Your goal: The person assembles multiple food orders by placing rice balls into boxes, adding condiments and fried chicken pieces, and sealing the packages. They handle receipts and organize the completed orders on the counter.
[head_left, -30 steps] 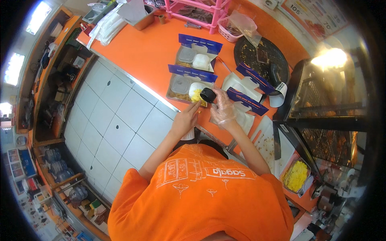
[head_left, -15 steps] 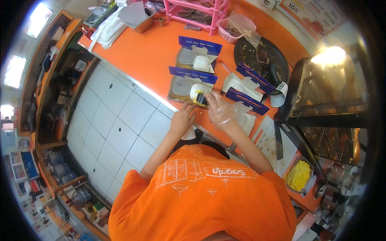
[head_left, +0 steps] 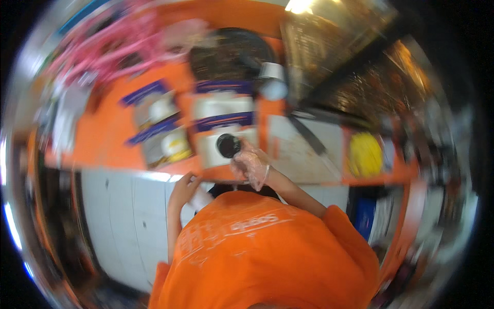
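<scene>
In my right hand (head_left: 249, 164), which wears a clear plastic glove, is a small round black cup (head_left: 228, 146). It is tipped so that its dark round face shows, above an opened food box (head_left: 212, 158) with white lining and a blue flap. My bare left hand (head_left: 185, 189) is at the counter's front edge, its fingers loosely bent and apart, nothing seen in them. Just beyond it stands a filled box with a white rice mound (head_left: 171, 142) and yellow crumbly topping (head_left: 181, 154). Behind that is another filled box (head_left: 159, 109). The picture is smeared by motion.
Right of the boxes, a knife (head_left: 307, 135) lies on a white cutting board (head_left: 288, 154). Beyond it is a tub of yellow food (head_left: 366, 154). A black round tray (head_left: 231, 54), a white cup (head_left: 272, 87), a pink rack (head_left: 110, 46) and a glass-fronted cabinet (head_left: 360, 67) stand behind.
My view has swung right. My right hand has carried the black cup from the filled rice box to above the white-lined box on the right. My left hand has drawn back from the filled box.
</scene>
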{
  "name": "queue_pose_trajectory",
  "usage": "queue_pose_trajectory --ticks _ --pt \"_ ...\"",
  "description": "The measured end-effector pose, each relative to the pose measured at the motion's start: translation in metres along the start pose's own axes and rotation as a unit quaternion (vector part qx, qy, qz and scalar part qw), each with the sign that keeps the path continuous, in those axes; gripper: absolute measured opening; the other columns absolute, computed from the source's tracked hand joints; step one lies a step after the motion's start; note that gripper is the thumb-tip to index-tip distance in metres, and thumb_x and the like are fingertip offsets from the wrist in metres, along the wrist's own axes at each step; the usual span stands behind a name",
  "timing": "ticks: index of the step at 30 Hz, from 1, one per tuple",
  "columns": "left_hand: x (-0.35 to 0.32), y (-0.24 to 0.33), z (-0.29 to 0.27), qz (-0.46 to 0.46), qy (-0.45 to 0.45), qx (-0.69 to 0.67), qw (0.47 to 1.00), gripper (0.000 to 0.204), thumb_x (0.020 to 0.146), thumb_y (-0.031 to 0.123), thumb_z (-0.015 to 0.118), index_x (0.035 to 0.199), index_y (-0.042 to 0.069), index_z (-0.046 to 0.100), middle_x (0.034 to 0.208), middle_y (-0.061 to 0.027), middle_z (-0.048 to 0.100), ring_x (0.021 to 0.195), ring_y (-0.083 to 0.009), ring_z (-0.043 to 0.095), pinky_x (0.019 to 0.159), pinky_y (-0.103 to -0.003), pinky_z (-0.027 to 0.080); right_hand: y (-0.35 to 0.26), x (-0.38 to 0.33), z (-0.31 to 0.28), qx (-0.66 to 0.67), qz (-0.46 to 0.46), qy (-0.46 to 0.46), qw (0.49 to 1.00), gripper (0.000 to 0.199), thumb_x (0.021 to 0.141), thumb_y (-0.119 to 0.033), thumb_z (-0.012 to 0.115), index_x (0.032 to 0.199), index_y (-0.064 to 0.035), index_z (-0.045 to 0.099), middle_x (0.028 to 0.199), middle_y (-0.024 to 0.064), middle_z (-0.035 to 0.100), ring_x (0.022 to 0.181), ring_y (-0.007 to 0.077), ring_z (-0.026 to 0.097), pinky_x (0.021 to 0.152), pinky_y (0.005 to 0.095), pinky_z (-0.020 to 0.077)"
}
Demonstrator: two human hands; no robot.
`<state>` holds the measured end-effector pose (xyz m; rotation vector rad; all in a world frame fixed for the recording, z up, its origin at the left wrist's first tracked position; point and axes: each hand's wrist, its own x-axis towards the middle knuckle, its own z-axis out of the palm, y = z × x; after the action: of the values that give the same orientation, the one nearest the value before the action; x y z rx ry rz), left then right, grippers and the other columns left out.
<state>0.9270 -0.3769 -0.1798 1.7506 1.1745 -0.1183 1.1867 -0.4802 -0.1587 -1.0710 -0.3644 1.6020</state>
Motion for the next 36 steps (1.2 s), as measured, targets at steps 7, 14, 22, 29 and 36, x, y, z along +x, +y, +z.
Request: queue_pose_trajectory --ticks 7,14,22,29,36 --pt "0.039 0.113 0.048 0.123 -0.187 -0.007 0.975 0.026 0.089 0.025 0.067 0.101 0.003 0.064 0.075 -0.0059 0.066 0.069 -0.0099 0.057 0.064 -0.027 0.045 -0.059 -0.173 -0.233 -0.408 -0.214 0.521 0.718 0.074 0.082 -0.016 0.068 0.143 -0.0035 0.027 0.101 0.0103 0.055 0.081 0.0198 0.057 0.07 0.0316 0.0509" --pt "0.058 0.201 0.109 0.238 -0.21 0.013 0.948 0.015 0.091 0.014 0.064 0.103 0.004 0.064 0.079 -0.0041 0.067 0.07 -0.008 0.056 0.064 -0.027 0.045 -0.075 -0.277 -0.417 -0.669 0.128 0.668 0.3 0.063 0.089 -0.018 0.051 0.144 0.0044 0.029 0.137 0.0197 0.046 0.126 0.0341 0.047 0.102 0.0376 0.0424" --pt "0.044 0.23 0.165 0.2 -0.256 0.019 0.946 0.017 0.092 0.015 0.064 0.106 0.006 0.064 0.077 -0.0051 0.066 0.073 -0.0078 0.057 0.067 -0.028 0.046 -0.018 -0.241 -0.473 -0.717 0.1 0.621 0.3 0.064 0.086 -0.047 0.059 0.128 0.0003 0.051 0.127 0.018 0.058 0.121 0.0306 0.053 0.097 0.0421 0.0458" --pt "0.041 0.248 0.163 0.184 -0.21 0.065 0.958 0.017 0.093 0.017 0.062 0.107 0.007 0.064 0.072 -0.0065 0.064 0.066 -0.009 0.056 0.063 -0.028 0.046 -0.03 -0.285 -0.474 -0.633 -0.017 0.59 0.501 0.057 0.082 -0.038 0.068 0.126 -0.0036 0.055 0.115 0.0223 0.062 0.101 0.0352 0.061 0.082 0.0431 0.0501" --pt "0.043 0.237 0.146 0.185 -0.158 0.024 0.97 0.018 0.094 0.017 0.061 0.108 0.007 0.064 0.073 -0.006 0.063 0.066 -0.0087 0.054 0.062 -0.028 0.046 -0.1 -0.294 -0.413 -0.228 0.052 0.576 0.784 0.071 0.08 -0.047 0.072 0.133 -0.0052 0.051 0.111 0.0095 0.063 0.096 0.0232 0.06 0.08 0.0378 0.0486"
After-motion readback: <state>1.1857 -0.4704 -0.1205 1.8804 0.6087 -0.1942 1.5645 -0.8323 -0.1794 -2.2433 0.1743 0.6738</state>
